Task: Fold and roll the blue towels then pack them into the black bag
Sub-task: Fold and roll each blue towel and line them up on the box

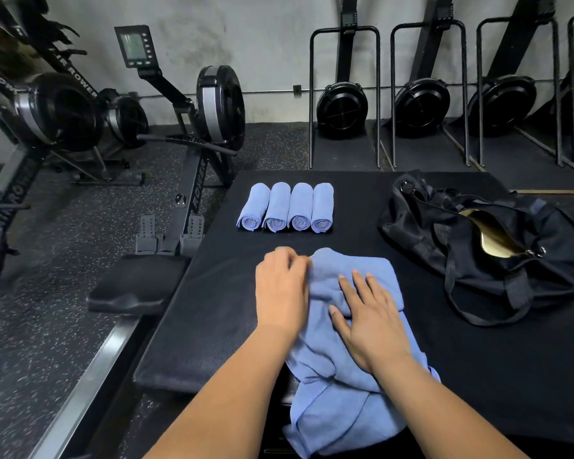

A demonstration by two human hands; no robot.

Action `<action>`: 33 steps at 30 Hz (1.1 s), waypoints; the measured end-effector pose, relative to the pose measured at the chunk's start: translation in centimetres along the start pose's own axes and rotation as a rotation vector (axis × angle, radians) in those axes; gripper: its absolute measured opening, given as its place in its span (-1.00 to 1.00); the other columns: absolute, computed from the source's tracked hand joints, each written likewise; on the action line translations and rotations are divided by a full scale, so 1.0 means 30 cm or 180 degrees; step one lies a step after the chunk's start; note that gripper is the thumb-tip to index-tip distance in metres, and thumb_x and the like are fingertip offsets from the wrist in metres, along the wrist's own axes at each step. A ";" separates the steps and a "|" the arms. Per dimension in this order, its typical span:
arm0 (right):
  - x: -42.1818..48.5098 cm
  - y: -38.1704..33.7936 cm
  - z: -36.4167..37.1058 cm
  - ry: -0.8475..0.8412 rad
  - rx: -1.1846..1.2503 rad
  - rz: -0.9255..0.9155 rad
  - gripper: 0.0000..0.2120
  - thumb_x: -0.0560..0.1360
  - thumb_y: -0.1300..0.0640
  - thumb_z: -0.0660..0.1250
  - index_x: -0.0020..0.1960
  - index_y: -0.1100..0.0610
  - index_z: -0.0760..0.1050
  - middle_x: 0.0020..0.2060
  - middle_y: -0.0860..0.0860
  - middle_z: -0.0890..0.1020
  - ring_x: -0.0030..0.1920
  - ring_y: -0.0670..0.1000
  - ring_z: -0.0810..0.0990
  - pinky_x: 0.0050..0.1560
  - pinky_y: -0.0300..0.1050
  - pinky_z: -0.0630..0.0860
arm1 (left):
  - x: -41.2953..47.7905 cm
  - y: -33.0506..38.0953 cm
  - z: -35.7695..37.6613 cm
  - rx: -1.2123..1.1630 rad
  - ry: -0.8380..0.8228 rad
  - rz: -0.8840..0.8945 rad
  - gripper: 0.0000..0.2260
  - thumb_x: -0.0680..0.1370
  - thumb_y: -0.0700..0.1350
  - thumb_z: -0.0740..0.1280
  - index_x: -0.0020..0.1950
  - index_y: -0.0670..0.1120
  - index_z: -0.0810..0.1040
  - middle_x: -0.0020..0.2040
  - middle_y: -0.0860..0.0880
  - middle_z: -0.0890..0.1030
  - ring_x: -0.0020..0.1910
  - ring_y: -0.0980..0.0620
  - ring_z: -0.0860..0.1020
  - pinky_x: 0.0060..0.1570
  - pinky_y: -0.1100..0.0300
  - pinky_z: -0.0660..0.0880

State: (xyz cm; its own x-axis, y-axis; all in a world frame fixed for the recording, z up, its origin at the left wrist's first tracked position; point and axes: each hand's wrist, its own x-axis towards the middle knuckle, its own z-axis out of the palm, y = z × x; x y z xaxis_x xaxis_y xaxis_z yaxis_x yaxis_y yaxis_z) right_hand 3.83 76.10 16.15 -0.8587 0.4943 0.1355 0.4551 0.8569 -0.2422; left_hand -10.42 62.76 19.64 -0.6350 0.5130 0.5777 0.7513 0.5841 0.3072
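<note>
A loose blue towel lies crumpled along the black padded platform in front of me, its near end hanging over the front edge. My left hand grips the towel's far left corner with curled, blurred fingers. My right hand rests flat on the towel's middle, fingers spread. Several rolled blue towels lie side by side farther back on the platform. The black bag sits at the right, unzipped, showing a pale lining.
Rowing machines stand on the speckled rubber floor at left, one seat next to the platform's left edge. More rowers are stored upright against the back wall. Bare platform surface lies between the rolls and the bag.
</note>
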 end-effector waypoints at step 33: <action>0.003 -0.002 0.010 0.0308 -0.0031 0.0330 -0.29 0.63 -0.39 -0.11 0.53 -0.01 0.45 0.55 0.04 0.42 0.60 0.12 0.25 0.59 0.14 0.22 | -0.036 -0.033 0.117 0.0099 -0.1005 0.0049 -0.73 0.62 -0.06 0.15 0.19 -0.04 0.59 0.20 0.02 0.54 0.14 -0.11 0.52 0.08 -0.01 0.50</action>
State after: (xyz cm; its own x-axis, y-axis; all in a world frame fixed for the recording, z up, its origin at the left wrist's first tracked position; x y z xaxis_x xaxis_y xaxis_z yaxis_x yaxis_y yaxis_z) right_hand 3.66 76.04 15.89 -0.7803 0.5917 0.2025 0.5428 0.8016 -0.2505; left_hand -11.09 63.84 16.05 -0.6516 0.6889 0.3174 0.7585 0.5912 0.2741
